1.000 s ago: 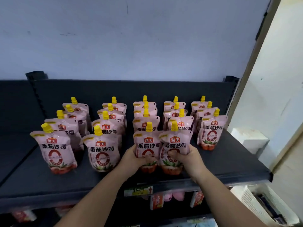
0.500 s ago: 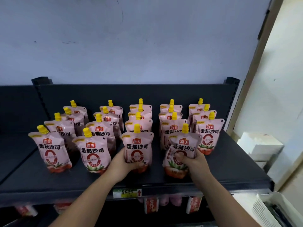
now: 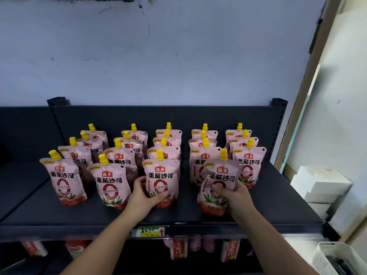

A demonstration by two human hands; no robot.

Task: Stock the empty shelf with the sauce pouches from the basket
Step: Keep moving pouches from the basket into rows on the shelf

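Several pink sauce pouches with yellow caps stand in rows on the dark shelf [image 3: 268,211]. My left hand [image 3: 143,195] grips the lower part of the front pouch of the middle row [image 3: 161,175], which stands upright. My right hand [image 3: 232,193] holds another pouch [image 3: 220,181], tilted left, at the front of the fourth row, its base near the shelf surface. The white basket [image 3: 327,255] shows at the bottom right corner; its contents are mostly out of view.
A price tag [image 3: 151,232] hangs on the shelf's front edge. Below it a lower shelf holds other packets [image 3: 177,248]. White boxes [image 3: 319,185] are stacked to the right of the shelf. A pale wall rises behind.
The two pouches, held side by side a second ago, have been drawn apart. My left hand's pouch went left into the middle row; my right hand's pouch moved right and tilted.
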